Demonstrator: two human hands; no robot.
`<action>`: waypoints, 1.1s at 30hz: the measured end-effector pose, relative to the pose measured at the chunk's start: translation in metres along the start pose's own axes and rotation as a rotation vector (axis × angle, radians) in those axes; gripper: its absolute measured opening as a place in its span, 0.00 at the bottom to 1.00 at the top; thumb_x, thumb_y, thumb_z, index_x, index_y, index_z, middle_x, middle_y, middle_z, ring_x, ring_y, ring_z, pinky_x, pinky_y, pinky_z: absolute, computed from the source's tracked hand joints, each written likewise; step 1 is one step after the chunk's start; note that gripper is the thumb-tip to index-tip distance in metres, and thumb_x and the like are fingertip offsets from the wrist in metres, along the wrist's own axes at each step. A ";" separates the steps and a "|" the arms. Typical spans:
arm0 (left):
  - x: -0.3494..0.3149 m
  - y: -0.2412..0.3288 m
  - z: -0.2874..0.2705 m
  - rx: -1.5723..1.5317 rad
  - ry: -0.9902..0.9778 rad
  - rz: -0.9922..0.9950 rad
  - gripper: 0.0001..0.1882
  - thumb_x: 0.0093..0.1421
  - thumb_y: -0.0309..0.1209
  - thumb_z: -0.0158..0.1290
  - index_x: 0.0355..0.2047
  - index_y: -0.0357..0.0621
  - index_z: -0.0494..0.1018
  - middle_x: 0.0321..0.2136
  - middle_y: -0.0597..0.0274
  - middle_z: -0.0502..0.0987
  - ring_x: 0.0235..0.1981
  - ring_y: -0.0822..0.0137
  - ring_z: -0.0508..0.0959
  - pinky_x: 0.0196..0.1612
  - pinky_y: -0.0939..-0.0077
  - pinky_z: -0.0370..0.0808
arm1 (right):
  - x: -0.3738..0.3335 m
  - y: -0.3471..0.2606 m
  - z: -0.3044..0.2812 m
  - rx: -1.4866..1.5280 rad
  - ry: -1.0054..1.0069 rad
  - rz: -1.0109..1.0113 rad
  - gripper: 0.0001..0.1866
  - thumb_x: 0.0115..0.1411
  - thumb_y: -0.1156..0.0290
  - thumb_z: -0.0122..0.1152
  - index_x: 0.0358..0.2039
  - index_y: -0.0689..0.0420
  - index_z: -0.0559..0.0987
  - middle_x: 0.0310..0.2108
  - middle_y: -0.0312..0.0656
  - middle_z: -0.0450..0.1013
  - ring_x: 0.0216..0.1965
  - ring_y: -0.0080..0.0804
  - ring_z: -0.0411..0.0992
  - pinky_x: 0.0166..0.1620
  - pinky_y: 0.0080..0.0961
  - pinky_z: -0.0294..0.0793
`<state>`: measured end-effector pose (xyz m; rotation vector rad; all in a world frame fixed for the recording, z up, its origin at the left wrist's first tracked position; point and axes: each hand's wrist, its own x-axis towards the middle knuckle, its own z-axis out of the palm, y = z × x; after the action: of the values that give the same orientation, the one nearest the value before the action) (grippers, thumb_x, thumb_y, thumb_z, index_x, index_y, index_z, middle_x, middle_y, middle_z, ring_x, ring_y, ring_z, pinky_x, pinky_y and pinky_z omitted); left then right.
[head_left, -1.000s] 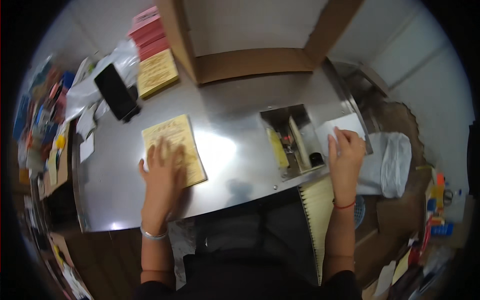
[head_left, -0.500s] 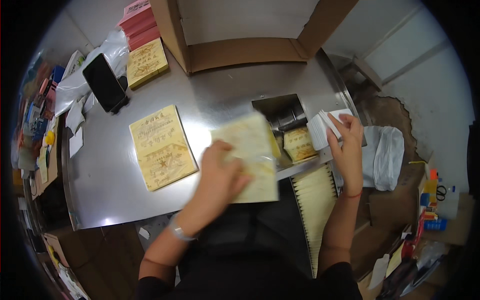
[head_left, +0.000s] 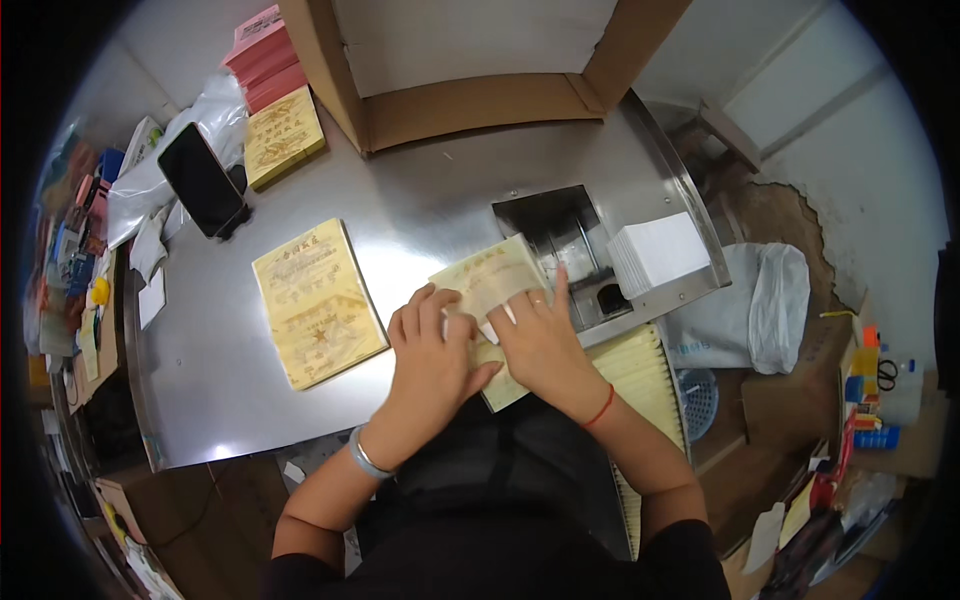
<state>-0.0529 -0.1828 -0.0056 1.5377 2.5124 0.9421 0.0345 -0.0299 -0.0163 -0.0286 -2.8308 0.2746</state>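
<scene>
Both hands are close together on a yellow printed sheet [head_left: 492, 271] directly in front of the body.
The sheet's long axis appears to run away from the body, its far end leaning left; its middle is hidden by the bent fingers of the left hand [head_left: 432, 340] and by the right hand [head_left: 543, 347], whose index finger sticks out forward. Whether either hand pinches the paper cannot be told. A white edge of paper [head_left: 490, 332] shows between the hands. Left of the left hand, a flat rectangular stack of yellow sheets [head_left: 318, 305] leans the same way on the smooth, shiny metal table [head_left: 235, 400]; beyond the right hand sits a block of matte white slips [head_left: 662, 252].
</scene>
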 end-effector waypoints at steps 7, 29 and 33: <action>-0.020 -0.004 0.008 0.088 0.027 -0.031 0.20 0.49 0.38 0.64 0.42 0.50 0.73 0.64 0.43 0.56 0.65 0.36 0.54 0.58 0.28 0.52 | -0.011 -0.007 -0.091 0.747 0.228 0.276 0.13 0.46 0.83 0.59 0.34 0.64 0.83 0.24 0.46 0.78 0.26 0.39 0.78 0.35 0.29 0.79; 0.040 -0.003 0.023 0.439 -0.114 0.248 0.30 0.55 0.55 0.55 0.44 0.40 0.72 0.60 0.36 0.62 0.60 0.40 0.62 0.59 0.46 0.61 | -0.024 0.068 -0.049 -0.062 0.458 0.588 0.11 0.61 0.72 0.58 0.41 0.61 0.82 0.37 0.43 0.73 0.41 0.39 0.69 0.48 0.34 0.67; 0.039 0.006 -0.007 0.340 -0.235 0.028 0.29 0.53 0.55 0.58 0.44 0.43 0.72 0.60 0.31 0.61 0.49 0.45 0.72 0.47 0.55 0.71 | -0.036 0.080 -0.057 0.124 0.421 0.595 0.12 0.59 0.75 0.58 0.43 0.62 0.81 0.38 0.45 0.72 0.43 0.40 0.69 0.49 0.32 0.67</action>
<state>-0.0702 -0.1519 0.0132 1.6567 2.5773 0.3176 0.0846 0.0580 0.0118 -0.8071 -2.3164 0.5001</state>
